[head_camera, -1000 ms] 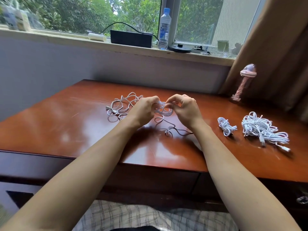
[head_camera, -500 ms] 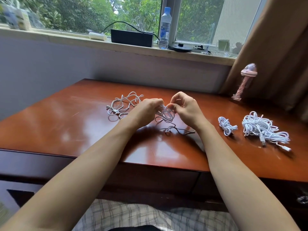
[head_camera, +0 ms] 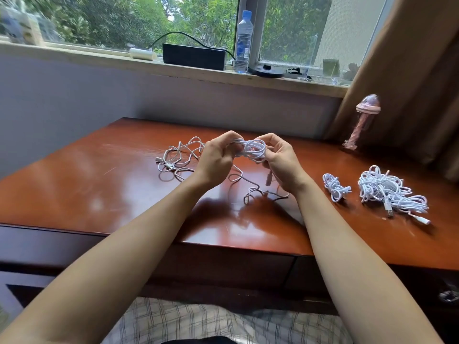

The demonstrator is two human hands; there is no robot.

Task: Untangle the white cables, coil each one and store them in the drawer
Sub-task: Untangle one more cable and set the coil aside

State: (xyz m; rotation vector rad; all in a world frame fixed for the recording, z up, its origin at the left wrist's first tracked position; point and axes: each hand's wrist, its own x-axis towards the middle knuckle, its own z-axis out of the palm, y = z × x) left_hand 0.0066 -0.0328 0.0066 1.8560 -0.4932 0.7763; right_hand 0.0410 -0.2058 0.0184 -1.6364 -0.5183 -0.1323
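- The coil (head_camera: 252,151) is held up off the counter (head_camera: 99,194), right between the two hands. Its loops run roughly side to side, from one hand to the other.
- The left hand (head_camera: 216,157) has its fingers (head_camera: 227,140) curled round the coil's left end and pinches it there.
- The right hand (head_camera: 280,160) cups the right end, with its fingers (head_camera: 267,139) bent over the top of the loops and its thumb beneath.
- The loose tail (head_camera: 250,188) drops from the coil to the counter below and between the wrists. It lies nearer the right hand, which looks better placed to feed the next turn.
- The tangle (head_camera: 177,160) lies on the counter just left of the left hand.
- A small bundle (head_camera: 334,186) and a larger bundle (head_camera: 387,189) sit well off to the right.
- Compared with a second ago, the coil looks fuller and shows more plainly between the hands. The right hand has turned more palm-inward, and both bundles lie where they were.
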